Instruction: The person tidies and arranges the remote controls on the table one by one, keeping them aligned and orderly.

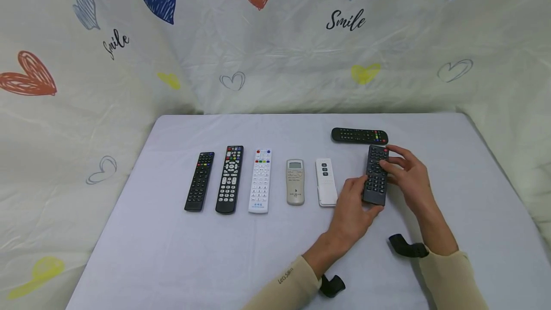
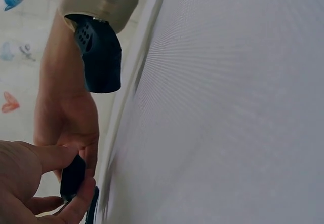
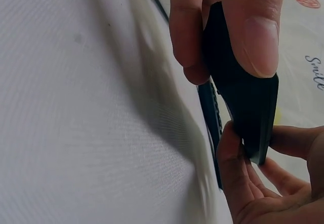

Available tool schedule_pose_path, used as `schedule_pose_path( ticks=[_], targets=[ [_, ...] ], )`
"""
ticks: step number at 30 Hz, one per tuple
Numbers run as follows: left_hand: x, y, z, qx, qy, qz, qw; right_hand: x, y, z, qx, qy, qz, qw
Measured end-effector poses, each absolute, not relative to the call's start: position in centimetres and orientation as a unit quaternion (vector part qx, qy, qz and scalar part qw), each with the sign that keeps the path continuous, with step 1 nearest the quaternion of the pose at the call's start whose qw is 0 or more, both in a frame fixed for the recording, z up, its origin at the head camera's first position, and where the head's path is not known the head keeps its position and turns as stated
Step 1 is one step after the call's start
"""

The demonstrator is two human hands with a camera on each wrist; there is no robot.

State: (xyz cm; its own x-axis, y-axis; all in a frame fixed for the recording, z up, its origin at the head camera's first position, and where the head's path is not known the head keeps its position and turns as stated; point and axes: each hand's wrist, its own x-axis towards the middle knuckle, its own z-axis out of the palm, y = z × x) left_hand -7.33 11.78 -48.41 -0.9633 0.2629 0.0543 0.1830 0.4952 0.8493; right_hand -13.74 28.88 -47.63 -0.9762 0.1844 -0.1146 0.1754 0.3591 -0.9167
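Both my hands hold one black remote control (image 1: 375, 190), buttons up, at the right of the table. My left hand (image 1: 350, 212) grips its near end and left side, with the thumb at the near end. From the right, my right hand (image 1: 409, 178) pinches the far part, its thumb over the buttons and its other fingers at the far end and right edge. The right wrist view has the remote (image 3: 248, 102) edge-on between both hands. Just beyond it lies another black remote (image 1: 359, 135), turned sideways. A white remote (image 1: 326, 181) is beside my left hand.
Left of the hands, a beige remote with a small display (image 1: 295, 183), a white remote with coloured buttons (image 1: 260, 181) and two black remotes, one larger (image 1: 229, 181) and one slimmer (image 1: 200, 181), stand in a row. A patterned curtain (image 1: 292, 51) hangs behind the white table (image 1: 172, 257).
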Motion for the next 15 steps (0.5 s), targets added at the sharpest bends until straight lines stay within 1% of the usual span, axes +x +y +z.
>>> schedule_pose_path(
  ticks=[15],
  targets=[
    [-6.93,11.87,-48.19,0.099,0.874,0.473,0.046,-14.19,28.05,-47.72,-0.076,-0.842,0.535,-0.015]
  ],
)
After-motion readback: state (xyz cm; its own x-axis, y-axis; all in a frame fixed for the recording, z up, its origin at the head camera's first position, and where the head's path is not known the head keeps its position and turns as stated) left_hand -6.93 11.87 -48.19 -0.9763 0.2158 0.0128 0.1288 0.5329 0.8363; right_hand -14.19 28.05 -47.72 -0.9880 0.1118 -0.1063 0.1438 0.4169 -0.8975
